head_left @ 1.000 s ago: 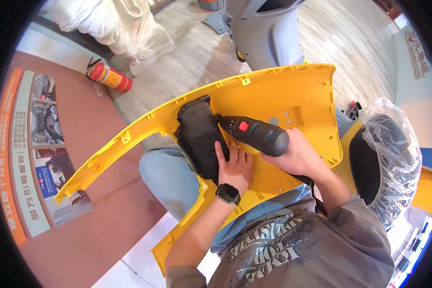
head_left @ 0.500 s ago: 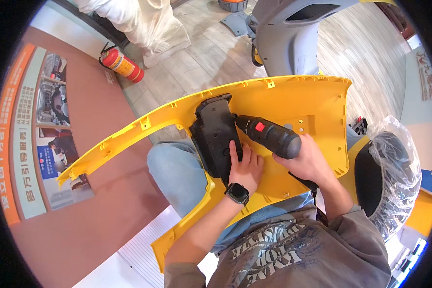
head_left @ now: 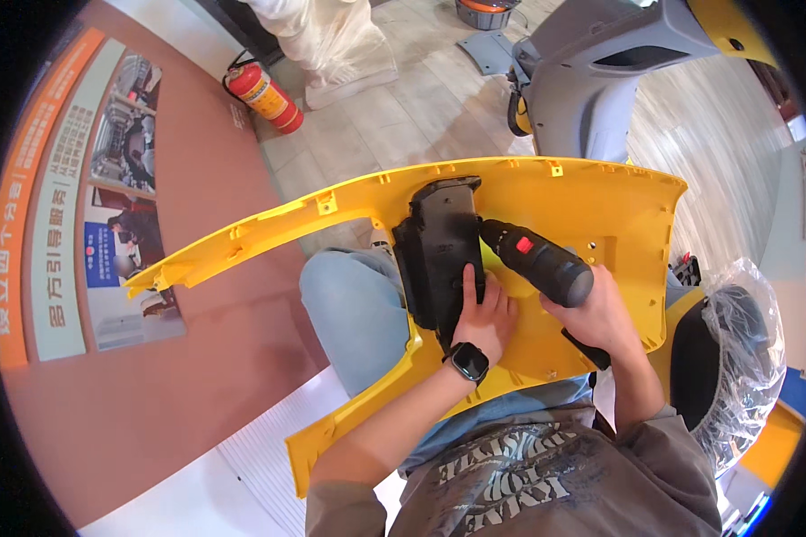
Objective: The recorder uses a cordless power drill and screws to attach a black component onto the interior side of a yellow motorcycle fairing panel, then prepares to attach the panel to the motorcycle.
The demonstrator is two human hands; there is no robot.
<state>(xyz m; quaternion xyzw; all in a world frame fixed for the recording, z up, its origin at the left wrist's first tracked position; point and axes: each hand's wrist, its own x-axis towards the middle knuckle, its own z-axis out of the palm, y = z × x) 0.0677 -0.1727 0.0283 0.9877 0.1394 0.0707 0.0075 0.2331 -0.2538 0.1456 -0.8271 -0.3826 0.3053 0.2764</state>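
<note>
Yellow panel [head_left: 591, 201] across denim-clad legs [head_left: 347, 309], flat grey piece [head_left: 486, 55] on plank floor [head_left: 358, 134]

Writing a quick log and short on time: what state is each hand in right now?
Left hand: open, resting on the black plastic part.
Right hand: closed, holding the black power tool.

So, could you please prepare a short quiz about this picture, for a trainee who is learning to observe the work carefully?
1. Which hand grips the black drill?

2. True or false: in the picture, the red fire extinguisher is left of the drill.

3. The index finger of the left hand lies on:
A) the watch
B) the drill
C) the black plastic part

Key:
1. The right hand.
2. True.
3. C.
</note>
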